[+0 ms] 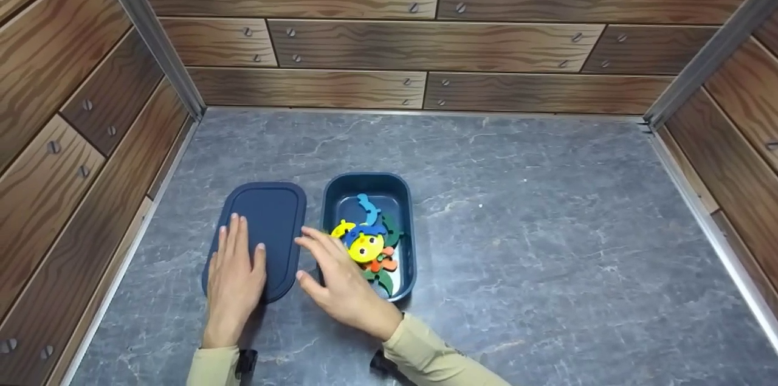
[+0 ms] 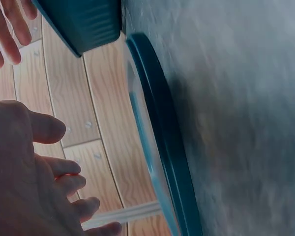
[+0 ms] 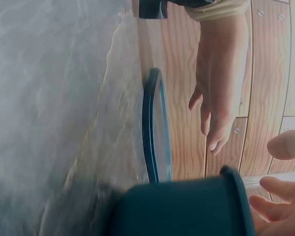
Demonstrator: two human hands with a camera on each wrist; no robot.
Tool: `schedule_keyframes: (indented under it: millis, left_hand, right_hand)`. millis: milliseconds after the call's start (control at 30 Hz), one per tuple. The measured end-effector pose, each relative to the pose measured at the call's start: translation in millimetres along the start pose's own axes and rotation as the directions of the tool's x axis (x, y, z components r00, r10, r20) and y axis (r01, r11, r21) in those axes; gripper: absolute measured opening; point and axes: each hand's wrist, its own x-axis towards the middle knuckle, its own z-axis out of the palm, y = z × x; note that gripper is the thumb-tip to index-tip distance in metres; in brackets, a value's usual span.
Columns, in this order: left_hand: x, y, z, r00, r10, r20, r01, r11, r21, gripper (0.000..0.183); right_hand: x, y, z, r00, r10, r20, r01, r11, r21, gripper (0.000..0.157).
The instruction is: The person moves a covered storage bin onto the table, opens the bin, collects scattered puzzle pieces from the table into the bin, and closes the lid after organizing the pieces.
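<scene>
A dark blue lid (image 1: 276,210) lies flat on the table, left of a matching rectangular box (image 1: 398,188). Over the lid is my left hand (image 1: 234,282), fingers straight; the left wrist view shows a gap between it and the lid (image 2: 160,132). My right hand (image 1: 346,289) hovers at the box's left wall, fingers spread and slightly bent, holding nothing. Inside the box lie several colourful flat pieces: a yellow round face piece (image 1: 366,248), a light blue curved piece (image 1: 368,211), green pieces (image 1: 382,279) and orange ones (image 1: 389,264). The right hand hides part of the box's near left corner.
The grey marbled table (image 1: 547,240) stretches to the right of the box. Wood-patterned panels (image 1: 358,45) enclose it at the back and both sides, with metal strips (image 1: 152,39) at the corners.
</scene>
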Motion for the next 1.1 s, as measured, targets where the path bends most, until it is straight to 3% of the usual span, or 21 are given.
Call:
schedule_keyframes:
  millis: [333,833,1100]
  left_hand:
    - [0.6,-14.9,-7.2,0.999,-0.051,0.005,0.051,0.999,-0.013,0.061]
    - [2.5,-32.4,-15.1,0.986,-0.128,0.108,0.137,0.988,-0.078,0.063]
    - [3.0,-36.6,-19.5,0.981,-0.127,0.145,0.141,0.986,-0.089,0.063]
  right_hand:
    - [1.2,-10.4,21.4,1.0,0.0,0.018,-0.001,1.0,0.016,0.054]
    - [8.0,-20.1,39.4,0.996,0.061,0.07,-0.06,0.998,-0.015,0.061]
    - [9.7,-28.0,49.6,0.989,0.122,0.082,-0.123,0.992,0.003,0.065]
